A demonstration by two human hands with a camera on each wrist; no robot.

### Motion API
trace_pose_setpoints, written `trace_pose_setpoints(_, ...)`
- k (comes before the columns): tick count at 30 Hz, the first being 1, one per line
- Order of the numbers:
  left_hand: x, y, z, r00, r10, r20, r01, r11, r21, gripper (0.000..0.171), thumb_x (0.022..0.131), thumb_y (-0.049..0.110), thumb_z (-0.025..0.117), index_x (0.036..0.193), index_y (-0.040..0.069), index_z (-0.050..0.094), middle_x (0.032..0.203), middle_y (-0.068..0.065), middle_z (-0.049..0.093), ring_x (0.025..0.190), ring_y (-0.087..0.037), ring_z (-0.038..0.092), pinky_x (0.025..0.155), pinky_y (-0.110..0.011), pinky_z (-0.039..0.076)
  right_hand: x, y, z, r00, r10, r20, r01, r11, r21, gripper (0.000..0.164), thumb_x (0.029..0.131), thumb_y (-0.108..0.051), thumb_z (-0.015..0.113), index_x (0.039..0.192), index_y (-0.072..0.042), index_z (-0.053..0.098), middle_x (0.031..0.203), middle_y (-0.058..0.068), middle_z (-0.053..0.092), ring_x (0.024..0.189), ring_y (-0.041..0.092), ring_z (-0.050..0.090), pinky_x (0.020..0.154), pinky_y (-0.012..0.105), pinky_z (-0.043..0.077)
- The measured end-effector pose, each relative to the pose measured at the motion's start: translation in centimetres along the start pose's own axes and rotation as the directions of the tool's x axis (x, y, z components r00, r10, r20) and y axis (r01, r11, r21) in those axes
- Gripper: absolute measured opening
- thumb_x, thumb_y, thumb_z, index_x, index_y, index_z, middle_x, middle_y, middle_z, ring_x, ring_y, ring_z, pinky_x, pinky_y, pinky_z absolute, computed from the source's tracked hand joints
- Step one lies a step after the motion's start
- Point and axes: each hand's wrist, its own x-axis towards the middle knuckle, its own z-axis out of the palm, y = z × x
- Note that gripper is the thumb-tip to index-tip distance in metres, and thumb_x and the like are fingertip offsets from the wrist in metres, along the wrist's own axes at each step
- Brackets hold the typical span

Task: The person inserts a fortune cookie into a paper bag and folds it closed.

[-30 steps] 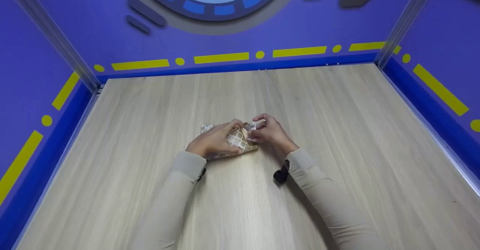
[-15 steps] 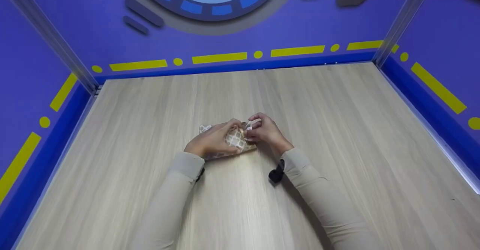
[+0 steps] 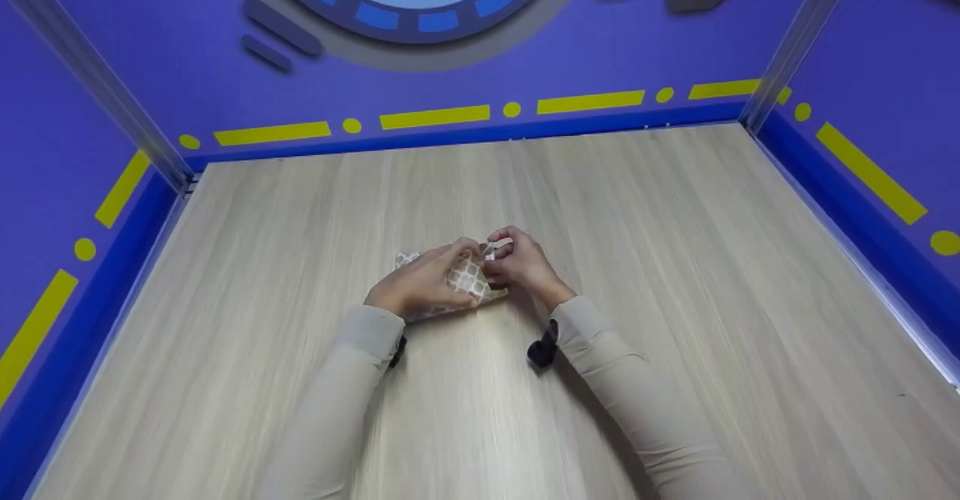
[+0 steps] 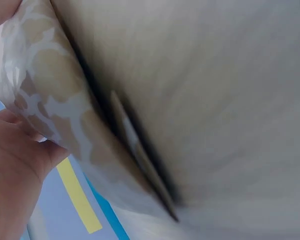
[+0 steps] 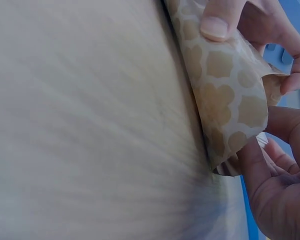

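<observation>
A paper bag [image 3: 468,279] with a tan and white lattice print lies on the table, its mouth facing right. My left hand [image 3: 421,281] grips it from above, thumb on the near side and fingers at the far side of the mouth. In the right wrist view, a left fingertip holds back the rim of the bag [image 5: 217,102]. My right hand [image 3: 525,266] is at the mouth, pinching a small white, crinkled clear-wrapped thing [image 3: 490,253]. The right fingertips reach inside the opening, where the bag's paper hides them and most of that thing.
The wood-grain table [image 3: 637,223] stretches around the bag. A blue-purple wall [image 3: 420,95] with yellow marks stands behind, with side walls left and right. Each wrist carries a small black camera [image 3: 543,347].
My right hand has moved left toward the bag's mouth, and less of the white thing shows. My left hand keeps its hold on the bag.
</observation>
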Motion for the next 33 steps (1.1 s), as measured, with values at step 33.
trace_pose_setpoints(33,0.02,-0.09,-0.15,1.0,0.017,-0.007,-0.017,1.0,-0.02,0.07,0.072,0.038,0.081,0.13,0.035,0.041,0.13,0.003,0.054,0.104,-0.017,0.056,0.088,-0.037,0.047,-0.53,-0.39,-0.38,0.992,-0.115,-0.051,0.104,0.978,-0.181,0.011,0.081,-0.007,0.074,0.09,-0.002,0.073,0.083,0.009,0.072,0.061,0.008,0.062,0.056,0.022,0.052)
